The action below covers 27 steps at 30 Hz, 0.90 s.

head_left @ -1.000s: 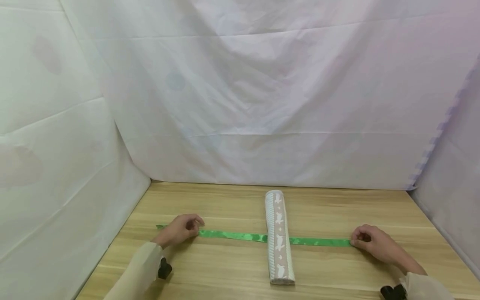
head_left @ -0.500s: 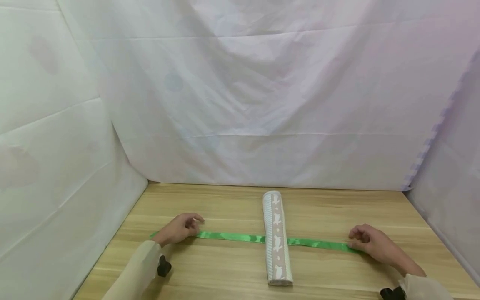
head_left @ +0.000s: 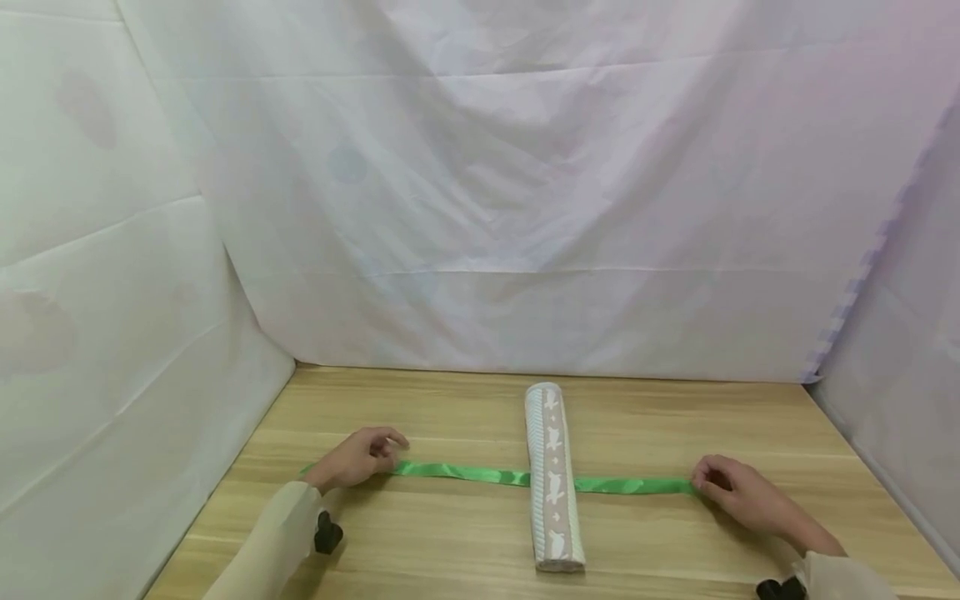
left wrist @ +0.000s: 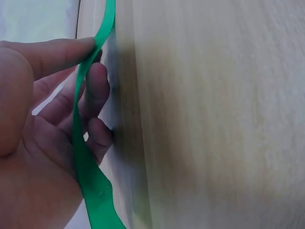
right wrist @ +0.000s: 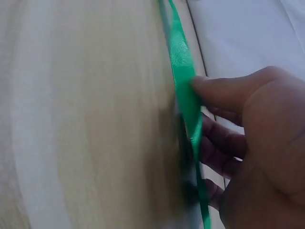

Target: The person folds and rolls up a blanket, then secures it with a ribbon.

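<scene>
A shiny green ribbon [head_left: 480, 474] runs left to right across the table, passing beneath a rolled white cloth [head_left: 555, 483] with a beige band of white figures. My left hand [head_left: 358, 458] pinches the ribbon left of the roll; in the left wrist view the ribbon [left wrist: 95, 195] hangs on past the thumb along the palm. On the right side, my right hand [head_left: 742, 493] pinches the ribbon too. Seen from the right wrist, the thumb presses the ribbon [right wrist: 183, 62] against fingers partly hidden behind it. The ribbon's part under the roll is hidden.
The wooden table [head_left: 450, 542] is bounded by a white cloth backdrop [head_left: 480, 208] behind and cloth walls at left and right. A black wrist device [head_left: 327, 533] sits under the left sleeve, and another black device [head_left: 782, 588] under the right.
My right hand has shifted slightly left, regripping the ribbon there. The left hand stays nearly in place, and the roll has not visibly moved on the table.
</scene>
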Each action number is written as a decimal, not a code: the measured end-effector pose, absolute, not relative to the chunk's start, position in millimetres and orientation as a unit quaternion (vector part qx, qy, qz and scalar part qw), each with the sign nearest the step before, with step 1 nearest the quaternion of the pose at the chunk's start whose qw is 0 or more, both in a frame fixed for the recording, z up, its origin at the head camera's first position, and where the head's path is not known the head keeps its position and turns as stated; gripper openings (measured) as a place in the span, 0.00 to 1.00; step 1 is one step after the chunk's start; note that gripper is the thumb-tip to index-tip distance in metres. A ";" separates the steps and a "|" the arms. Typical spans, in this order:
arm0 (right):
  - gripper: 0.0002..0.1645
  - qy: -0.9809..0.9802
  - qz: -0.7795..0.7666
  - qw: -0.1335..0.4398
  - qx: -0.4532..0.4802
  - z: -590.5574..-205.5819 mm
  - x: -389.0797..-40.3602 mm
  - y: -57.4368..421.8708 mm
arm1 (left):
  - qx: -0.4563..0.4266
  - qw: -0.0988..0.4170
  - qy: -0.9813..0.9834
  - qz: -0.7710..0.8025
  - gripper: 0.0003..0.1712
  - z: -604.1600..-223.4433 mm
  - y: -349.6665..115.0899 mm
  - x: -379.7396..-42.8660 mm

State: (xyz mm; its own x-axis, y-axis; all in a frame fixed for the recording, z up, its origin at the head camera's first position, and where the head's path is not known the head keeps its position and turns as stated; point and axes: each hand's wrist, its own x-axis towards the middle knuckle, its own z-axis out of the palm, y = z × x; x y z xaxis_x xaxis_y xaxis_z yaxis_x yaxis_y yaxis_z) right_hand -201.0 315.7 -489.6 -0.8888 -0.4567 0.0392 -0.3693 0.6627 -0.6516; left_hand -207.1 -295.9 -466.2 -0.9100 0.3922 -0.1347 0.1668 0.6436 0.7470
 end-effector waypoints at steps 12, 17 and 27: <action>0.05 0.902 -0.372 0.015 -0.220 -490.7 -208.1 322.1 | 0.137 0.131 0.890 0.414 0.14 -468.5 -290.1 -209.7; 0.08 0.912 -0.358 -0.033 -0.199 -494.7 -213.1 323.4 | 0.138 0.129 0.888 0.419 0.14 -467.1 -283.1 -208.7; 0.04 0.947 -0.298 -0.045 -0.116 -494.0 -228.0 328.8 | 0.130 0.102 0.897 0.410 0.12 -473.2 -263.9 -218.5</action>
State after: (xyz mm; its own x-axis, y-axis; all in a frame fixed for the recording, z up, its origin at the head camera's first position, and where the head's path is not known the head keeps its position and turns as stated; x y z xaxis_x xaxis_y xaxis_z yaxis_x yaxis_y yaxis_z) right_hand -228.0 328.8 -494.0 -0.9692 -0.1927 0.1533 -0.2458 0.7961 -0.5530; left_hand -218.5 -263.9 -473.2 -0.9456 0.3163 -0.0760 0.1497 0.6307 0.7615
